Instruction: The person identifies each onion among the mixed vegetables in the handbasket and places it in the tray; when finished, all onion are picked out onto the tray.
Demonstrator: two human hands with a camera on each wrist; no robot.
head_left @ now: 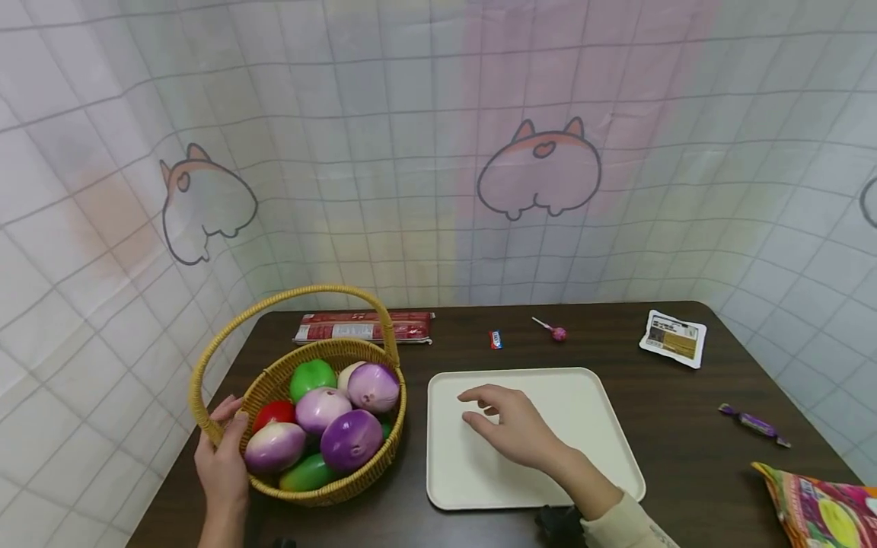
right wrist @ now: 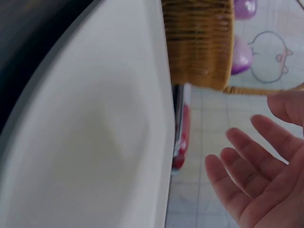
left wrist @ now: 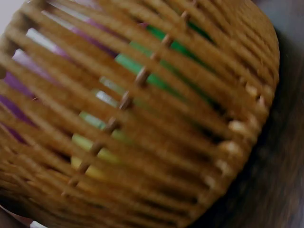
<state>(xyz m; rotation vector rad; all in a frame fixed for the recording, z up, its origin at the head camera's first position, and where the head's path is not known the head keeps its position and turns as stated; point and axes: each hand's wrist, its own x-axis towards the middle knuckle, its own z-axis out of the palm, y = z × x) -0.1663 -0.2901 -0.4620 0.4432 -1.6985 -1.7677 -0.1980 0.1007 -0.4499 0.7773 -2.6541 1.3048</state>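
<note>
A yellow wicker basket (head_left: 327,495) stands at the table's left, its hoop handle upright. Purple-and-white onions (head_left: 352,441), a green pepper (head_left: 312,378), a red vegetable or fruit (head_left: 275,415) and a long green vegetable (head_left: 308,473) fill it. My left hand (head_left: 222,460) grips the basket's left rim by the foot of the handle. Close up in the left wrist view, the basket's woven side (left wrist: 156,114) shows green and purple through its gaps. Above a white tray (head_left: 455,464) my right hand (head_left: 512,425) hovers, fingers loosely bent, holding nothing.
Behind the basket lies a long red packet (head_left: 404,326). Further right along the back are a small red-and-blue wrapped sweet (head_left: 495,339), a pink lollipop (head_left: 558,333) and a white pouch (head_left: 674,339). A purple-wrapped candy (head_left: 754,424) and a colourful snack bag (head_left: 825,506) lie at the right.
</note>
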